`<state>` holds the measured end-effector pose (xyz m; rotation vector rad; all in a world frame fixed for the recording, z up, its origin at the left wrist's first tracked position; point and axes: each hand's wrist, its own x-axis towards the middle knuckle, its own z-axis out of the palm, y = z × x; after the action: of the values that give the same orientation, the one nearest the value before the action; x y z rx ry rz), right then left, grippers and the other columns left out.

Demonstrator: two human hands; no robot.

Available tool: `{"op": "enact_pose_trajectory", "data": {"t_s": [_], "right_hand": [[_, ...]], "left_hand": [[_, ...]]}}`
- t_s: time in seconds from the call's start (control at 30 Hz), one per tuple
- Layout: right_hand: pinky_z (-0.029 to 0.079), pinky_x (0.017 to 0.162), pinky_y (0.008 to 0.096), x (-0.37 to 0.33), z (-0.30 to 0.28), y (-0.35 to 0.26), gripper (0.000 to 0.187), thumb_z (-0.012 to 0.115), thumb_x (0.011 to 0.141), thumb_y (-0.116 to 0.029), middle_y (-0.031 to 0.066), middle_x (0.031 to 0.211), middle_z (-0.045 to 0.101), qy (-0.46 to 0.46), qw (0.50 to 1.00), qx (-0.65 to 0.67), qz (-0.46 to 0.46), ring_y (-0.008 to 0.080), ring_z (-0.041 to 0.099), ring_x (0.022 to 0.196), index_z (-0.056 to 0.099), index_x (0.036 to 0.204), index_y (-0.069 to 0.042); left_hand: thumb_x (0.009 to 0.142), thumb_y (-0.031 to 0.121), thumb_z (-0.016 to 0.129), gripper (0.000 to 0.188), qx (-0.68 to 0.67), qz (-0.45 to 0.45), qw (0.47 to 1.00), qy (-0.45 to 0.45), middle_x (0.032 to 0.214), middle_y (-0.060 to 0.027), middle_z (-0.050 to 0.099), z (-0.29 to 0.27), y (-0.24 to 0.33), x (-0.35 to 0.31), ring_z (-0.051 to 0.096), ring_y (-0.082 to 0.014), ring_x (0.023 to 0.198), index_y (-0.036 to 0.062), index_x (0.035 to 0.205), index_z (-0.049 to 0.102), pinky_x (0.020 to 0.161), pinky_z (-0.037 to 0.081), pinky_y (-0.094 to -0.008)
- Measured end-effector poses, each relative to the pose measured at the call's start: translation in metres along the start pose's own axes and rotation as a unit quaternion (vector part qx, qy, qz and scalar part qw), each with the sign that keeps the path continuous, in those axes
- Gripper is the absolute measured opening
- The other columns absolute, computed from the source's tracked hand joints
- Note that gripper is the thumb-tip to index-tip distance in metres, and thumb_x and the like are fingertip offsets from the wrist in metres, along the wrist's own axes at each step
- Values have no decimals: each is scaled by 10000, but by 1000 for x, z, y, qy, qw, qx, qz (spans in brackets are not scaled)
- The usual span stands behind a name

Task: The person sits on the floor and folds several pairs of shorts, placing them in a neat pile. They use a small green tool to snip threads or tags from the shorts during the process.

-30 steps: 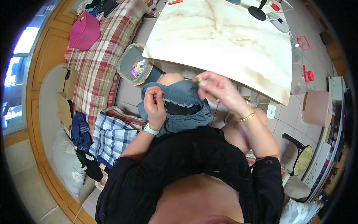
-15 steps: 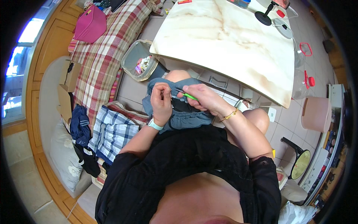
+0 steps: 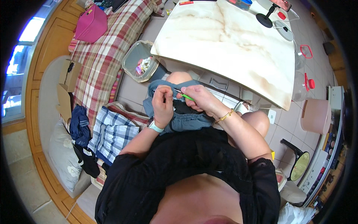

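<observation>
Across my lap lies a grey-blue cloth garment [image 3: 189, 122] with a gathered edge and a dark patch in its middle. Above it, my right hand [image 3: 199, 98] is closed round a small tool with a bright green handle [image 3: 187, 97]. Its thin metal tip points left, toward my other hand; the frames do not show what kind of tool it is. My left hand [image 3: 163, 106] is curled over the garment, thumb and fingers pinched together. Whatever it pinches is too small to make out. The tool's tip is close to the left fingers.
In front stands a marble-patterned table [image 3: 223, 41] with a phone stand [image 3: 264, 19]. A lined waste bin [image 3: 141, 61] is beside its left corner. Checked shorts [image 3: 113, 132] lie on the seat at my left. A round mirror [image 3: 299, 166] and a pink bin [image 3: 316, 115] stand right.
My right hand and the green-handled tool have shifted slightly left, nearer my left fingers. The left hand stays pinched in nearly the same place.
</observation>
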<state>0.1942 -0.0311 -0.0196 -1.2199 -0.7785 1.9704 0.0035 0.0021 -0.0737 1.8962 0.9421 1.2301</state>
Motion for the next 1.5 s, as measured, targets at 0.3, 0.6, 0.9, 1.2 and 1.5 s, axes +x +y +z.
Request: {"op": "enact_pose_trajectory", "data": {"t_s": [0.3, 0.6, 0.9, 1.2, 1.5], "right_hand": [[192, 399, 200, 2, -3, 1, 371, 492, 1071, -355, -74, 605, 428, -18, 997, 67, 19, 14, 294, 447, 676, 1049, -35], [204, 412, 206, 3, -3, 0, 360, 515, 1060, -365, -81, 598, 421, -20, 999, 32, 5, 18, 307, 453, 680, 988, -53], [211, 417, 203, 5, -5, 3, 334, 533, 1056, -349, -82, 599, 423, -10, 1000, -5, -6, 19, 317, 462, 687, 975, -64], [210, 421, 196, 4, -7, 4, 316, 526, 1065, -317, -84, 598, 410, -17, 1000, -3, -13, 15, 313, 471, 692, 1015, -53], [400, 544, 235, -40, -47, -31, 321, 592, 1024, -325, -25, 644, 562, 6, 966, -248, -74, 49, 486, 582, 726, 1014, -34]], "left_hand": [[1043, 51, 508, 98, 27, 11, 1000, -11, 883, -40, 527, -1, 3, 0, 456, -84, 681, 27, 947, 511, 601, 396, -224], [989, 47, 571, 97, -5, -32, 999, 6, 850, -105, 559, 0, 5, -3, 535, -233, 731, 13, 910, 528, 668, 439, -329], [1042, 65, 515, 97, 6, 6, 1000, -16, 876, -38, 519, -1, 5, -2, 448, -88, 671, 28, 952, 508, 600, 388, -227], [993, 41, 566, 90, -18, -22, 1000, 3, 851, -98, 541, 0, 5, -5, 504, -208, 722, 9, 923, 519, 654, 421, -310], [1049, 91, 538, 83, -155, -97, 982, 53, 920, -56, 566, -42, 30, 22, 507, -86, 658, 20, 1006, 535, 570, 411, -210]]}}
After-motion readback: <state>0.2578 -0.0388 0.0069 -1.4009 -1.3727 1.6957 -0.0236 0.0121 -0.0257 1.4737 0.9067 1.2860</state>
